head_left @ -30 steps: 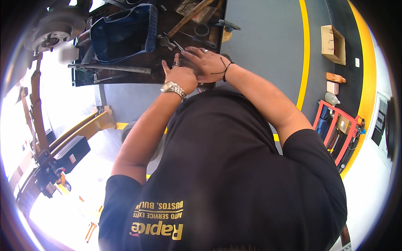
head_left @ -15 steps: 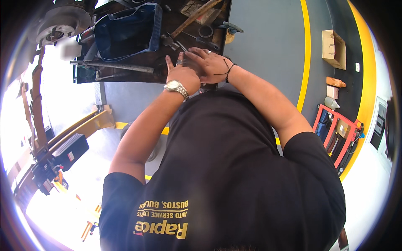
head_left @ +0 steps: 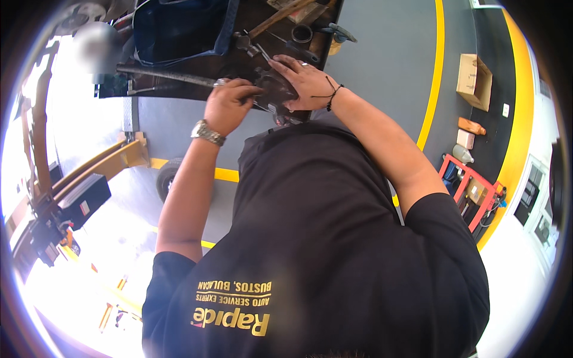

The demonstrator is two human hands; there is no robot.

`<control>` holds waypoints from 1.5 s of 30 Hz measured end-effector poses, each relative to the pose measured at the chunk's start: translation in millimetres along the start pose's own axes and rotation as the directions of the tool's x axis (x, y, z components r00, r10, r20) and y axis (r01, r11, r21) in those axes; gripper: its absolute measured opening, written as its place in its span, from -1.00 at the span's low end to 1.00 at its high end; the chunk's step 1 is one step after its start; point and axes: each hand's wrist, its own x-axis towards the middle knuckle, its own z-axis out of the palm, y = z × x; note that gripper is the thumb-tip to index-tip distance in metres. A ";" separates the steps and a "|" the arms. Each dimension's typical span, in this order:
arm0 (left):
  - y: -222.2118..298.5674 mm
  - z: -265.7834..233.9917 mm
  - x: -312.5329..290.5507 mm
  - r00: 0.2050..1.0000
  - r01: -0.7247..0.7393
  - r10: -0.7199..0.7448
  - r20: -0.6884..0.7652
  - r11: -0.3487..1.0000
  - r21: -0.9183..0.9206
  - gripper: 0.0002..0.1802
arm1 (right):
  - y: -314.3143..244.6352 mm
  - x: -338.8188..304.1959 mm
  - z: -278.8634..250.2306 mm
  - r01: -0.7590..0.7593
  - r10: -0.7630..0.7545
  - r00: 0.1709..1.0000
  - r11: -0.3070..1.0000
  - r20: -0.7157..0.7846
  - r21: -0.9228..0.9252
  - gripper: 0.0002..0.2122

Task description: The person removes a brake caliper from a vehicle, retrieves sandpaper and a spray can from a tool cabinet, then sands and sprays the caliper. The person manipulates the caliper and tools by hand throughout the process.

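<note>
On the dark workbench lies a dark, greasy metal part, its exact kind unclear. My right hand rests over its right side, fingers stretched out. My left hand, with a watch at its wrist, is at the part's left, fingers curled together. Something small and dark shows at those fingertips, too unclear to name. Just beyond the right fingertips lies a slim metal tool. A hammer with a wooden handle lies past it. Left of the hands is a long metal bar.
A blue cut-open container stands at the bench's far left, and a dark ring lies far right. On the floor at right are a cardboard box, bottles and a red tool cart. A tyre lies at left.
My left hand has drawn left, off the metal part, and its fingers have gone from stretched to curled. The right hand has stayed on the part. The view has shifted slightly.
</note>
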 end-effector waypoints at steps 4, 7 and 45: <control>28.1 30.7 10.0 0.979 0.178 -0.190 0.068 0.971 0.160 -0.78 | 2.6 1.0 1.3 0.016 -0.015 1.000 1.000 0.003 -0.012 0.01; 34.6 37.9 25.3 0.882 0.351 -0.442 0.166 0.849 0.394 -0.71 | 3.4 1.2 2.2 0.016 -0.016 1.000 1.000 -0.003 -0.003 0.01; 67.9 46.9 32.9 0.730 0.639 -0.616 0.295 0.769 0.021 -0.77 | 17.0 9.6 -2.6 0.279 -0.279 0.960 0.955 0.017 -0.096 0.07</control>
